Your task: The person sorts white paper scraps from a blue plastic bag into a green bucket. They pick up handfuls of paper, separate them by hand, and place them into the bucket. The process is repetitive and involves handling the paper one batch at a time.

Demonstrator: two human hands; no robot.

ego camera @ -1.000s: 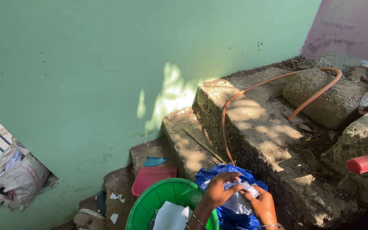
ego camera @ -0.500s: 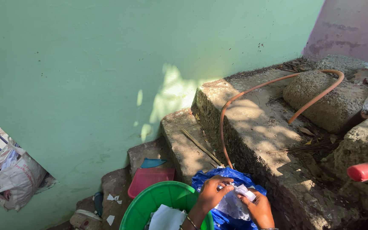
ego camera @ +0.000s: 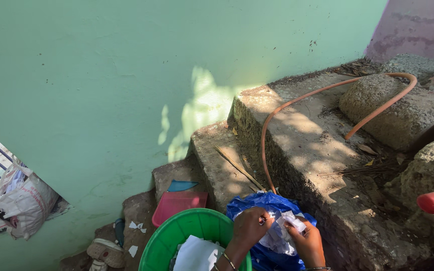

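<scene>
Both hands hold a crumpled white plastic bag (ego camera: 280,232) over a blue bag (ego camera: 269,207); the left hand (ego camera: 249,227) and right hand (ego camera: 307,243) pinch it tight. A green tub (ego camera: 177,236) sits beside them. Farther back, an orange hose (ego camera: 297,103) curls over the stone steps (ego camera: 322,145)

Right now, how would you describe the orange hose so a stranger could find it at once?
Look at the concrete steps against the green wall. The orange hose climbs from the blue bag and loops over a rough stone block. It is the only long, thin, curved thing there.
</scene>
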